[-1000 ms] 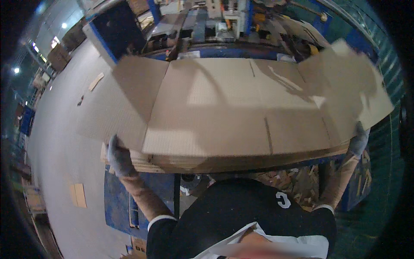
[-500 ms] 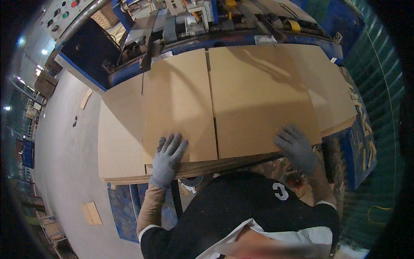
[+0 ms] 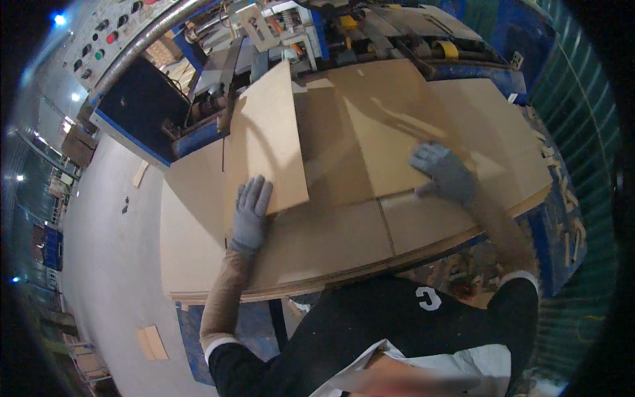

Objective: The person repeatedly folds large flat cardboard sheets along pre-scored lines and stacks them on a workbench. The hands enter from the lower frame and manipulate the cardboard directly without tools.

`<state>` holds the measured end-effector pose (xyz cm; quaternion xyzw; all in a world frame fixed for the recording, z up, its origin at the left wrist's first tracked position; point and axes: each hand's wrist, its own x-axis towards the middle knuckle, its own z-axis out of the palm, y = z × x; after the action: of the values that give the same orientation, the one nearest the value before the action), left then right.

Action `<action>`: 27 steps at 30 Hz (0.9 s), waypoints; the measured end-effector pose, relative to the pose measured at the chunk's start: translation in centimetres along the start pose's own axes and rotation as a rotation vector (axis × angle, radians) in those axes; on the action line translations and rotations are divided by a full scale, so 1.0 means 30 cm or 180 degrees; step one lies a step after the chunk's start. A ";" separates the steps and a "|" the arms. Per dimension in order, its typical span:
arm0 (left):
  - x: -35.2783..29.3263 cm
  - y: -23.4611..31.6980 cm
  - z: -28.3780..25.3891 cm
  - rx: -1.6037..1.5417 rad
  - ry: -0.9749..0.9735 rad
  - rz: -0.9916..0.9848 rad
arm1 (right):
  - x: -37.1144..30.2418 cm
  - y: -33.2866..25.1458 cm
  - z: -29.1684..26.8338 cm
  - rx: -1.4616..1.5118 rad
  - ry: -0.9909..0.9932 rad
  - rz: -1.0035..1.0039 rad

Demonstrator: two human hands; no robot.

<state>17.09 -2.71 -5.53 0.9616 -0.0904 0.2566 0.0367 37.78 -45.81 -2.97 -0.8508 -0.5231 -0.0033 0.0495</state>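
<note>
My left hand (image 3: 251, 217), in a grey glove, lies with stretched fingers on the near edge of the left panel of a brown cardboard sheet (image 3: 268, 142). That panel is tilted up from the stack, its far tip raised toward the machine. My right hand (image 3: 444, 173), also gloved, rests spread on the sheet's right panel (image 3: 383, 112), thumb apart from the fingers. Whether any fingertips hook under the edges cannot be seen. Beneath both hands is a stack of flat cardboard sheets (image 3: 317, 245) with slits cut into them.
A blue machine with rollers, belts and a metal head (image 3: 291, 33) stands just beyond the stack. At the far left is a control panel (image 3: 106, 40) with buttons. Cardboard scraps lie around the blue table (image 3: 559, 245) at right. A green corrugated wall (image 3: 582, 139) closes the right side.
The top sheet has moved away from me toward the machine, baring the stack's near part. Its left panel has lifted and tilted. Both hands have moved forward, the right one farther.
</note>
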 end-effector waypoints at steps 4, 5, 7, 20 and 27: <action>0.180 -0.080 0.113 0.0076 0.0308 -0.0135 | 0.160 0.091 0.010 -0.0018 0.0498 0.0157; 0.220 -0.098 0.138 0.0117 0.0363 -0.0156 | 0.199 0.126 0.028 -0.0108 0.0631 0.0080; 0.271 -0.133 0.183 0.0365 0.0508 -0.0206 | 0.242 0.195 0.084 -0.0364 0.0900 -0.0001; 0.277 -0.094 0.092 0.0595 0.0629 -0.0583 | 0.278 0.056 0.188 -0.0870 0.1307 0.1501; -0.443 -0.190 -0.157 0.1005 0.1121 -0.4400 | -0.509 0.133 0.197 -0.0602 0.2923 0.3888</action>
<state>4.57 5.49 -8.24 0.7373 0.5826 0.3356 0.0652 34.13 -60.66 -10.05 -0.9026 0.1150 -0.3730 0.1817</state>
